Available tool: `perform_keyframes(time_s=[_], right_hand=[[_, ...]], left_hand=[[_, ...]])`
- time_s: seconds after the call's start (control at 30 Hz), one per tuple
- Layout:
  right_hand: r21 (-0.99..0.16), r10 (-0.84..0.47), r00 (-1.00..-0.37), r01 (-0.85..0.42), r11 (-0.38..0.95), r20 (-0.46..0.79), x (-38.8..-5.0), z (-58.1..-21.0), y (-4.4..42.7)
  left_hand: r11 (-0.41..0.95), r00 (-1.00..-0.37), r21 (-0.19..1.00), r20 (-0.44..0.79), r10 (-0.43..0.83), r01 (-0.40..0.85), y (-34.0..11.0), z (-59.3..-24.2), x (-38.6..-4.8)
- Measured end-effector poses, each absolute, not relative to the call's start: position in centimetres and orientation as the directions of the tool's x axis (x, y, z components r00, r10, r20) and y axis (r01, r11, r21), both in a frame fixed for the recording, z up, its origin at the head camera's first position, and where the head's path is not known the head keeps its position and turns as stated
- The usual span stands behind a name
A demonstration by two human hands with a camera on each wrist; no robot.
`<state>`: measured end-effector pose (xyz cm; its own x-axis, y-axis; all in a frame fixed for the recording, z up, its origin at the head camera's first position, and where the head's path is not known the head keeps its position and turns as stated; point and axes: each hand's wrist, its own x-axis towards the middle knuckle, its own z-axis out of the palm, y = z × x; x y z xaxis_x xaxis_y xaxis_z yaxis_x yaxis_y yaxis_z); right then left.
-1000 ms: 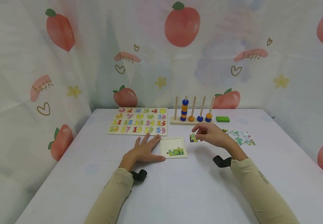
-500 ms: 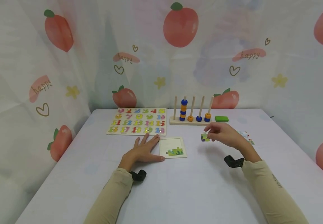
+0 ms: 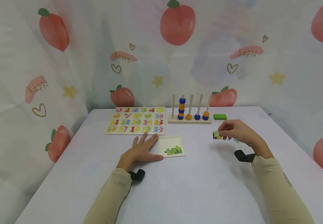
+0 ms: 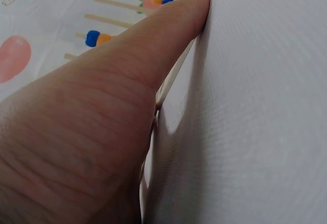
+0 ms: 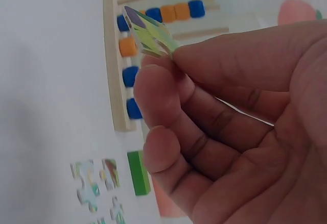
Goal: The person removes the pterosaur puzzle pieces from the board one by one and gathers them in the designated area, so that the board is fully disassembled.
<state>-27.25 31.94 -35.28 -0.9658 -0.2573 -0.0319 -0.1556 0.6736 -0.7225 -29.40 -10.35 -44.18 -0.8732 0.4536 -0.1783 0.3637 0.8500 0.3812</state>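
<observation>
With fingers spread, my left hand (image 3: 139, 152) lies flat on the table, its fingertips and thumb at the left edge of a small square puzzle tray (image 3: 170, 142). Joined green puzzle pieces (image 3: 174, 151) lie along the tray's lower right. My right hand (image 3: 240, 133) pinches a green and purple puzzle piece (image 3: 216, 135) between thumb and fingers, above the table to the tray's right. In the right wrist view the same puzzle piece (image 5: 148, 31) tilts up from the fingertips. Loose puzzle pieces (image 5: 86, 182) lie beyond, mostly hidden by the right hand in the head view.
Behind the left hand lies a board of colourful numbers (image 3: 134, 120). A wooden bead stand (image 3: 189, 121) with upright pegs and blue and orange beads is at the back. Right of it lies a green block (image 3: 220, 117). A patterned cloth wall (image 3: 144, 68) rises behind the table.
My right hand has moved right with the puzzle piece, away from the tray and over the loose pieces. The left hand stays by the tray. The head view has shifted slightly.
</observation>
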Motion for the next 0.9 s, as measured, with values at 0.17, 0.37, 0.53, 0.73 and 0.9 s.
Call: perform_keyframes(time_s=[0.17,0.37,0.53,0.73,0.9], right_hand=[[-0.746,-0.243,-0.969,-0.124,0.655,-0.052,-27.2,-35.6,33.8],[-0.768,-0.226,-0.968,-0.063,0.637,-0.108,-27.3,-36.3,35.3],[-0.775,-0.243,-0.961,-0.054,0.630,-0.130,-27.7,-37.1,36.3],[-0.773,-0.245,-0.955,-0.026,0.634,-0.168,-27.8,-38.2,37.4],[-0.753,-0.223,-0.950,0.019,0.658,-0.220,-28.0,-38.9,37.7]], left_hand=[[0.847,-0.871,0.388,-0.179,0.457,0.364,-10.4,-44.3,-29.5],[0.850,-0.874,0.385,-0.178,0.452,0.361,-10.4,-44.4,-29.5],[0.847,-0.874,0.388,-0.174,0.454,0.363,-10.5,-44.2,-29.3],[0.841,-0.872,0.399,-0.167,0.460,0.366,-10.5,-44.0,-29.3],[0.839,-0.872,0.401,-0.167,0.461,0.367,-10.5,-44.1,-29.3]])
